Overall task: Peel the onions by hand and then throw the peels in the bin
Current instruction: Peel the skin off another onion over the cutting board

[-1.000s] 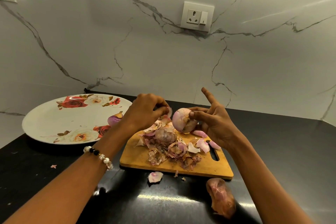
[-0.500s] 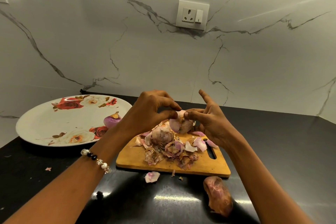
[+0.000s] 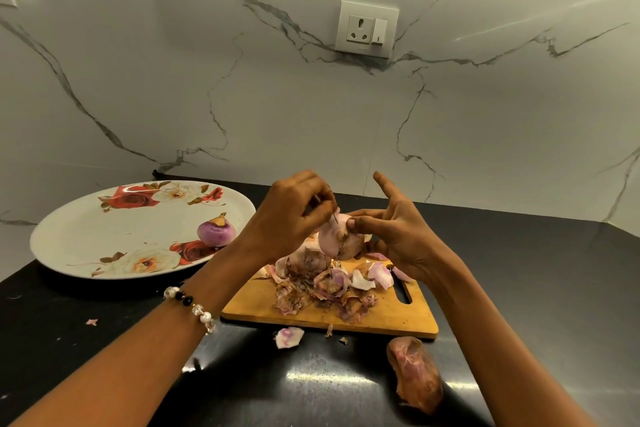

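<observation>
Over my black counter (image 3: 519,288) by the marble wall (image 3: 311,114), my right hand (image 3: 398,236) grips the onion (image 3: 337,244); my left hand (image 3: 291,218) pinches its skin.

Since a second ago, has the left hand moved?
Yes. The left hand has closed in rightward on the onion over the cutting board, and now pinches its skin.

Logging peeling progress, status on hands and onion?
Right hand holds onion above cutting board. Left hand pinches its skin. Peels piled on board, none binned; nothing in the way.
</observation>
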